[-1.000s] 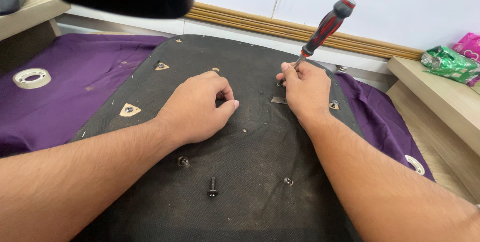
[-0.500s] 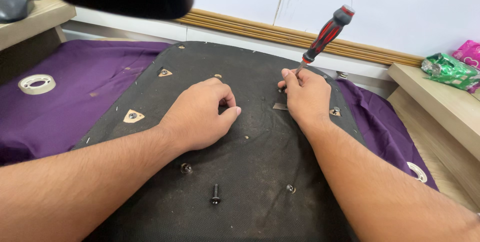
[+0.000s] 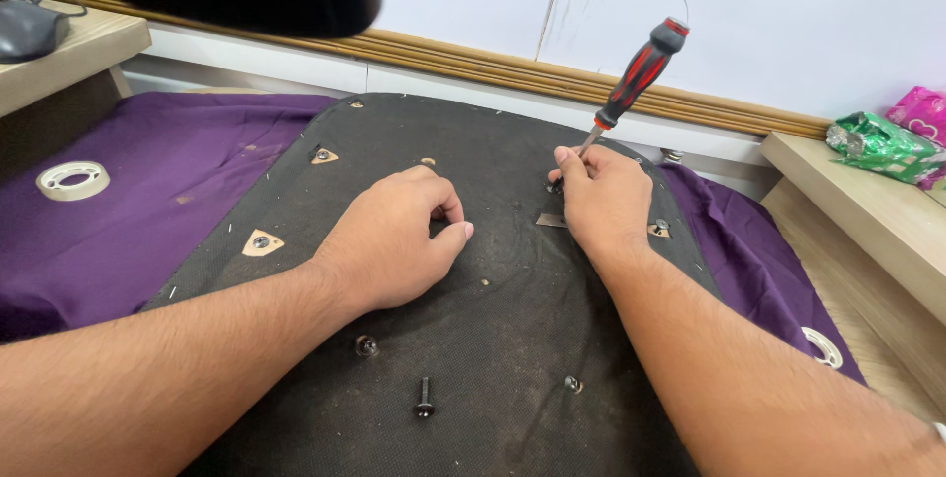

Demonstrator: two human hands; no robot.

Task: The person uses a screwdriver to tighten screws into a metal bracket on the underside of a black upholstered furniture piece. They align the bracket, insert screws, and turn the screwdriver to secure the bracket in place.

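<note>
Nearest the camera, a loose black bolt [image 3: 424, 399] lay on the dark panel [image 3: 512, 339], with a domed stud [image 3: 366, 345] to its left and a small screw [image 3: 572, 383] to its right. Both forearms reached forward over the panel, which rested on a purple cloth [image 3: 128, 231].

The left hand [image 3: 394, 236] lay curled on the panel, fingers bent inward and thumb out; whether it gripped anything could not be told. The right hand [image 3: 601, 201] was closed round the shaft of a screwdriver [image 3: 631, 83] – its red-and-black handle leaned up and to the right, the tip hidden behind the fingers at the panel's surface. A small metal plate [image 3: 550, 220] lay just left of that hand.

Compared with half a second before, the hands and screwdriver had barely shifted; the view had only tilted slightly, so the tape roll [image 3: 72, 179] on the cloth sat a little farther left.

Farther out, two tan triangular plates [image 3: 261, 241] were fixed near the panel's left edge. At the right, on a wooden shelf [image 3: 867, 231], lay a crumpled green packet [image 3: 882, 147] and, beyond it, a pink packet [image 3: 921, 112] against the white wall.
</note>
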